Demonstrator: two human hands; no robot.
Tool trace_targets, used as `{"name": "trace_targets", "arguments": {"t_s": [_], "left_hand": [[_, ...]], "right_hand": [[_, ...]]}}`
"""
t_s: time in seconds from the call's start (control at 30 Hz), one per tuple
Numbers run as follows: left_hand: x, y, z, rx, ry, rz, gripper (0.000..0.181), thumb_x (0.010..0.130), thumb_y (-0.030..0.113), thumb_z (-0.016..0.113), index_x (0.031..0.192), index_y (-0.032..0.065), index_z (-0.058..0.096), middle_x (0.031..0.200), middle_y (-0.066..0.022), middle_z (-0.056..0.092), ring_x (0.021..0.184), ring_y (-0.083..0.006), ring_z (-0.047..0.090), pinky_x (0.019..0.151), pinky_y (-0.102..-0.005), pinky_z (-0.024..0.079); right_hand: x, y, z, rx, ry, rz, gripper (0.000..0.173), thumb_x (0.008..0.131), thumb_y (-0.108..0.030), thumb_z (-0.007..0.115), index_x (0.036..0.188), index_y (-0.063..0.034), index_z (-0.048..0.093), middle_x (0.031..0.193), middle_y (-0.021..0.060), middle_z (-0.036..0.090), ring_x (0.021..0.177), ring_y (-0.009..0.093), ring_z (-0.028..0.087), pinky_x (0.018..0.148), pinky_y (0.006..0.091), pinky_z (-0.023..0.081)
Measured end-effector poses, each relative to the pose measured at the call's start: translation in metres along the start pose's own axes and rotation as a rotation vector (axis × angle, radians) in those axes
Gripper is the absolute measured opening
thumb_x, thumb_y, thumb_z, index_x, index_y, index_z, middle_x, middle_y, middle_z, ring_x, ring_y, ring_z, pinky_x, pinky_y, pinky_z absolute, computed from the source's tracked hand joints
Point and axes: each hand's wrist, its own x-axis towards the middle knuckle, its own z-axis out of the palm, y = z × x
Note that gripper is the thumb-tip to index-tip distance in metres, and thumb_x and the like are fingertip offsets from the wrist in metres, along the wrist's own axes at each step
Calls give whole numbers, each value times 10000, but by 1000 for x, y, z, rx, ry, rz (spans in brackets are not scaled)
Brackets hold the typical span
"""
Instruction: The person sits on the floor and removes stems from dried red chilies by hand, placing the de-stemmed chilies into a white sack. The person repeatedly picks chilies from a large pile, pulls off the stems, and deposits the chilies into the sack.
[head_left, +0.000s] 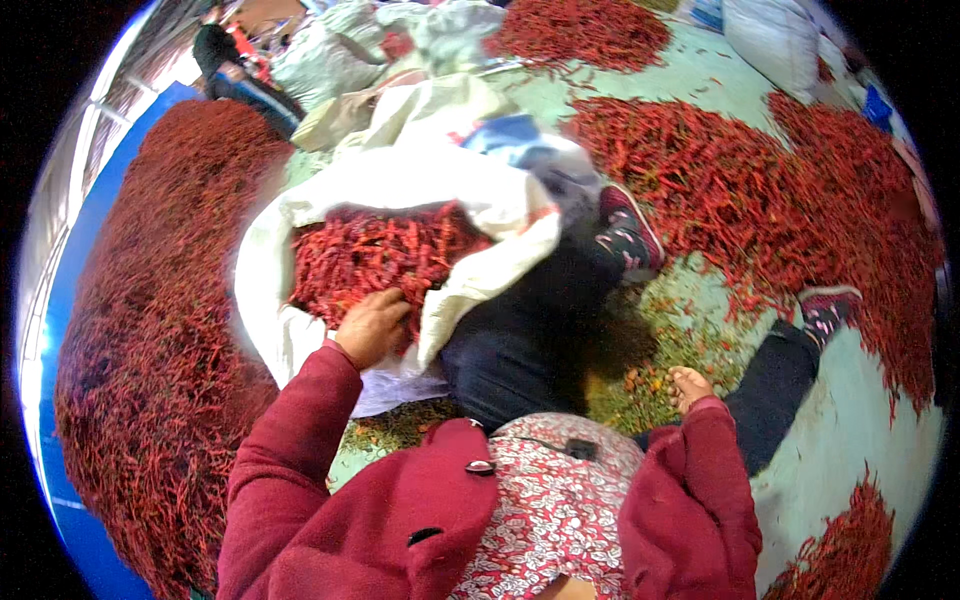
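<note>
An opened white woven sack (495, 277) stands in front of me, its rim folded outward, with red chili peppers (382, 251) inside. My left hand (373, 328) rests at the sack's near edge, its fingers on the peppers; whether it grips any is hidden. My right hand (688, 388) is raised beside my thigh, fingers curled, above a scatter of green and yellow stems and bits (637, 397) on the floor. Whether something small is pinched between its fingertips cannot be told.
A long heap of red peppers (165, 322) lies at left, against a blue sheet. Another pepper heap (720, 180) spreads at right beyond my shoes. Full white sacks (776, 45) stand at the back, and a person (225, 67) bends at the upper left. More peppers (844, 547) lie lower right.
</note>
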Motion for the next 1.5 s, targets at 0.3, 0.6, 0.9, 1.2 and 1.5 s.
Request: {"name": "trace_targets", "arguments": {"t_s": [0.3,0.6,0.9,1.2,1.5], "left_hand": [[38,-97,3,80,81,-45,260,757,134,568,1001,56,607,1096,-145,551,997,-313,531,871,-375,425],[70,62,-76,-494,214,29,191,775,51,512,942,39,605,937,-140,607,895,-270,576,805,-342,452],[140,227,90,-872,-301,614,197,799,115,554,975,42,602,917,-149,607,836,-294,589,746,-362,468],[172,234,191,-909,-628,320,255,847,196,501,1019,28,586,977,-184,602,909,-343,570,802,-403,450],[174,236,201,-1015,-689,273,258,837,171,505,1035,22,575,1001,-199,588,930,-354,558,834,-404,442]], "right_hand": [[2,40,-44,-95,-4,-30,223,887,-206,491,1085,-102,485,893,-4,576,655,85,528,516,229,442],[24,57,-43,-814,364,-355,349,806,-177,548,1111,-15,505,920,123,593,871,262,578,796,346,454],[0,15,5,-1278,124,-440,277,722,-127,577,995,-94,608,1040,146,561,992,309,515,887,373,405],[70,-60,-31,-1307,478,-581,259,696,-83,615,951,-131,615,996,120,578,923,294,554,811,377,440],[144,-95,-36,-1741,206,-734,245,723,-29,508,939,-119,580,969,133,544,923,329,527,758,407,444]]}}
